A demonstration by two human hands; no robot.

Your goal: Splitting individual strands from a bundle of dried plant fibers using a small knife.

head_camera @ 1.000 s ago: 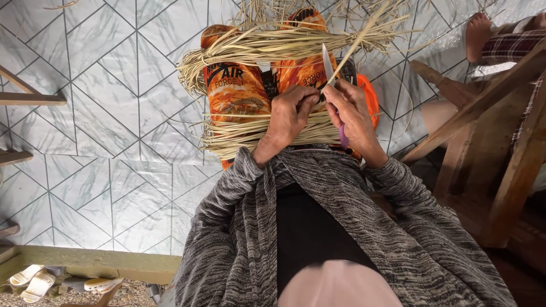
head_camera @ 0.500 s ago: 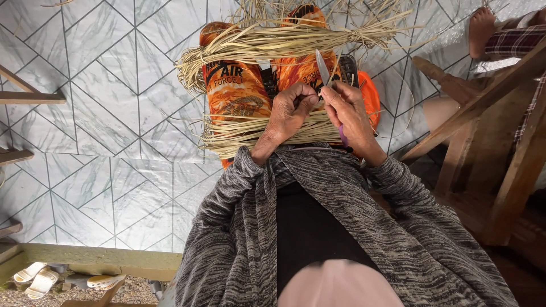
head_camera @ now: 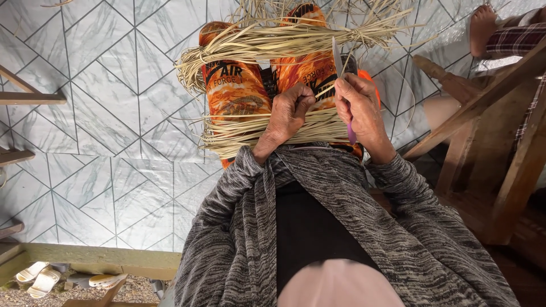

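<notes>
**A:** Counting time: two bundles of straw strips, far bundle (head_camera: pixel 284 40) laid across the shins, near bundle (head_camera: pixel 256 128) across the knees. Two orange-trousered legs (head_camera: pixel 236 88) underneath. One knife (head_camera: pixel 338 57), blade pointing up and away. Two hands. Anything missed?

**B:** Off to the side of the near bundle: three pale sandals (head_camera: pixel 42 278) at bottom left, one wooden frame (head_camera: pixel 495 142) on the right, plus somebody else's bare foot (head_camera: pixel 482 23) past it at top right

**A:** Fingers?

**B:** Left hand (head_camera: pixel 290 111) curled tight, pinching a thin strip right above the near bundle. Right hand (head_camera: pixel 358 105) wrapped shut round the knife, purple handle poking out under the palm

**A:** Hard to see?

**B:** Plenty. Strip itself barely visible between the hands, can't tell if touching the blade. Feet buried under the far bundle. Frame cut off by the right edge, other person mostly out of shot

**A:** Versus half a second back?

**B:** Hands spread further apart now, knife shifted right of the left hand, blade more upright. Bundles, legs, sandals same as before
</notes>
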